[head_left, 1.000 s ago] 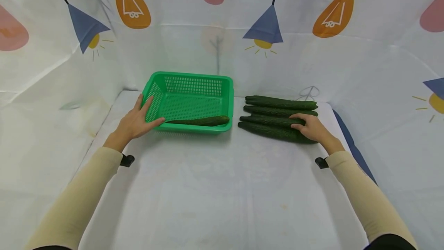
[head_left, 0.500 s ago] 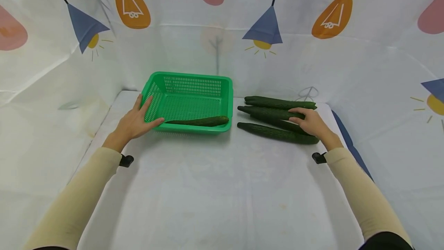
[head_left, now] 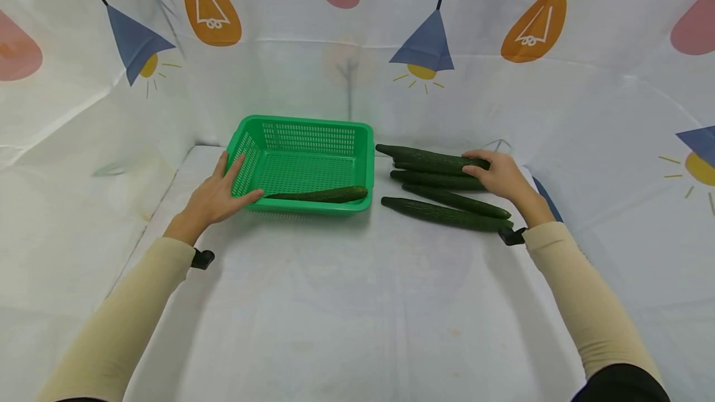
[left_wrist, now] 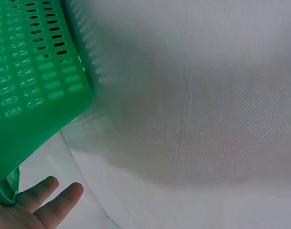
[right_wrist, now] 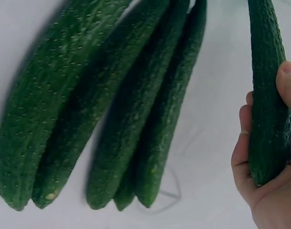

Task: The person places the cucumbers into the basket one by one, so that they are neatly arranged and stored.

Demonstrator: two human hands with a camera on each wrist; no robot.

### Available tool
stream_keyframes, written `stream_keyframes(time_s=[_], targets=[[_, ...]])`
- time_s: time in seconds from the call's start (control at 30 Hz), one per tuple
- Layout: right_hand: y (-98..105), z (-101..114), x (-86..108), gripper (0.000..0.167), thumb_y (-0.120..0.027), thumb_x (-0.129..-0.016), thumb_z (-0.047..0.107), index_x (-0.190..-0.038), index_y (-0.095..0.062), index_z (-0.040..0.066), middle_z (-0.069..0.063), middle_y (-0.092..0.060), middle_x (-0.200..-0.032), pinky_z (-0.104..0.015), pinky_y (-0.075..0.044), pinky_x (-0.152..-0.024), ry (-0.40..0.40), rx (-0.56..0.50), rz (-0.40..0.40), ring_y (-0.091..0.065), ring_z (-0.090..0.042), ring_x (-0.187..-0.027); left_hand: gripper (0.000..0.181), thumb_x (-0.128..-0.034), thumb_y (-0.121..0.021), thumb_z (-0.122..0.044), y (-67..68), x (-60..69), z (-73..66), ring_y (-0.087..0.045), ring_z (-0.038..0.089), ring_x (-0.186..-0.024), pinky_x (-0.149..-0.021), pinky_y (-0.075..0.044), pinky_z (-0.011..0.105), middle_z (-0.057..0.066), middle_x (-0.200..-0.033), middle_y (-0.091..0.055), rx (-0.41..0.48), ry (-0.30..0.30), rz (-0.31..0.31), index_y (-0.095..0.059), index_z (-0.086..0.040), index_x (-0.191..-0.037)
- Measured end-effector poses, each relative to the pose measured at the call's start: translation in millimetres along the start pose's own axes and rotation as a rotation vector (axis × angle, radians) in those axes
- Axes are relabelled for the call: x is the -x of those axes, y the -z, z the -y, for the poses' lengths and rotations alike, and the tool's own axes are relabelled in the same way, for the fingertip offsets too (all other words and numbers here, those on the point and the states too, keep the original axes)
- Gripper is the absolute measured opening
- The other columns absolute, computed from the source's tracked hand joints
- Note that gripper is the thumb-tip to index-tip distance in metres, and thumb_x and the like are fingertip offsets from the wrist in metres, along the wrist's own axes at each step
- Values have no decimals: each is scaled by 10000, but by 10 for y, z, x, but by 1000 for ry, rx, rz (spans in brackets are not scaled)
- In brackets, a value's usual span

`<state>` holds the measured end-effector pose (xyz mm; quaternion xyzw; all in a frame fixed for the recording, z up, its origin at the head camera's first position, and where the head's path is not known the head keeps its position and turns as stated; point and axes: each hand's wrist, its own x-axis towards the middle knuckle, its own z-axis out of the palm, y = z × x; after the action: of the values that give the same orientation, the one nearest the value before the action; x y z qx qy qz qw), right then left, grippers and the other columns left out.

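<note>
In the head view a green basket [head_left: 368, 166] stands left of centre, with one cucumber [head_left: 329, 195] lying along its near side. My left hand [head_left: 209, 203] rests on the basket's left rim, fingers spread and fairly straight; the left wrist view shows the hand [left_wrist: 40, 207] beside the basket's outer wall [left_wrist: 36, 119]. My right hand [head_left: 499, 175] grips the right end of a cucumber [head_left: 424, 156] above the back of the row. In the right wrist view the hand [right_wrist: 274, 191] wraps fingers and thumb round that cucumber [right_wrist: 268, 95], apart from several others [right_wrist: 45, 100].
Under the held cucumber, several more lie roughly side by side on the white-covered table [head_left: 346, 303]; the nearest cucumber [head_left: 447, 214] is closest to the front. A white printed sheet [head_left: 290, 79] rises behind the table. Dark blue cloth [head_left: 546, 200] shows beside the table's right edge.
My right hand has taken hold of a cucumber from the row and carried it toward the back, its left end nearing the basket. Another cucumber now lies at a slant. My left hand keeps its place.
</note>
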<state>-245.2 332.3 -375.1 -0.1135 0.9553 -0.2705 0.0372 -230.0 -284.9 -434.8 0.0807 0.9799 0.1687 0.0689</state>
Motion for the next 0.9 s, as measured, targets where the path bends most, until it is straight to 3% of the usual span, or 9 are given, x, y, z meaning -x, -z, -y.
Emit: stream_keyframes(time_s=[0.07, 0.13, 0.3, 0.47, 0.6, 0.67, 0.8, 0.83, 0.9], targets=[[24, 16, -8, 477, -593, -1060, 292, -1475, -552, 60, -281, -526, -1484, -589, -434, -934, -10, -4, -6, -554, -415, -814, 1029, -941, -476, -754, 1, 4, -1, -430, 643, -1325, -871, -474, 691, 190, -1714, 165, 4, -5, -3, 59, -264, -1670], [47, 36, -16, 477, -593, -1060, 296, -1478, -552, 70, -275, -521, -1492, -596, -433, -958, -13, -17, -17, -568, -430, -856, 1032, -938, -481, -755, -1, -1, 0, -394, 638, -1358, -901, -456, 706, 181, -1714, 171, 9, -7, -2, 66, -273, -1668], [63, 154, -70, 499, -606, -1051, 320, -1487, -547, 86, -246, -489, -1538, -664, -374, -1092, -2, -52, -11, -494, -462, -1343, 1044, -928, -484, -768, -14, -24, 9, -314, 631, -1418, -966, -406, 743, 158, -1716, 185, 13, -5, 2, 80, -291, -1664], [19, 381, -215, 500, -614, -1047, 327, -1491, -552, 106, -196, -491, -1557, -638, -363, -1123, 35, -55, 49, -431, -429, -1438, 1041, -931, -481, -765, -15, -13, 14, -319, 630, -1413, -964, -409, 741, 171, -1714, 181, 15, -1, -1, 82, -287, -1664], [-69, 582, -347, 474, -631, -1040, 312, -1467, -583, 113, -186, -511, -1544, -607, -395, -1108, 90, -31, 99, -493, -402, -1379, 1044, -932, -489, -756, -18, 4, 33, -334, 641, -1396, -966, -402, 742, 179, -1712, 182, 24, -2, -4, 81, -278, -1665], [-129, 667, -388, 461, -642, -1034, 306, -1449, -602, 107, -193, -535, -1522, -581, -438, -1052, 125, -28, 115, -606, -442, -1116, 1047, -930, -491, -758, -18, 2, 45, -338, 646, -1390, -964, -400, 745, 179, -1711, 183, 23, -2, -8, 83, -279, -1665], [-255, 795, -434, 438, -661, -1024, 291, -1418, -632, 100, -174, -596, -1466, -530, -477, -992, 173, -28, 139, -587, -418, -879, 1049, -928, -487, -764, -30, -17, 46, -369, 648, -1368, -934, -423, 732, 196, -1713, 163, 16, -10, -16, 78, -280, -1666], [-285, 825, -444, 436, -664, -1022, 290, -1415, -635, 102, -167, -605, -1458, -522, -480, -993, 180, -27, 146, -597, -412, -882, 1049, -926, -484, -770, -33, -24, 47, -372, 647, -1366, -934, -426, 730, 194, -1713, 165, 16, -11, -13, 83, -286, -1665], [-334, 898, -465, 426, -666, -1022, 279, -1410, -639, 105, -151, -619, -1444, -525, -476, -1040, 194, -16, 168, -631, -355, -1118, 1048, -926, -482, -772, -42, -28, 43, -390, 645, -1352, -914, -439, 719, 195, -1713, 165, 16, -11, -9, 82, -286, -1665]])
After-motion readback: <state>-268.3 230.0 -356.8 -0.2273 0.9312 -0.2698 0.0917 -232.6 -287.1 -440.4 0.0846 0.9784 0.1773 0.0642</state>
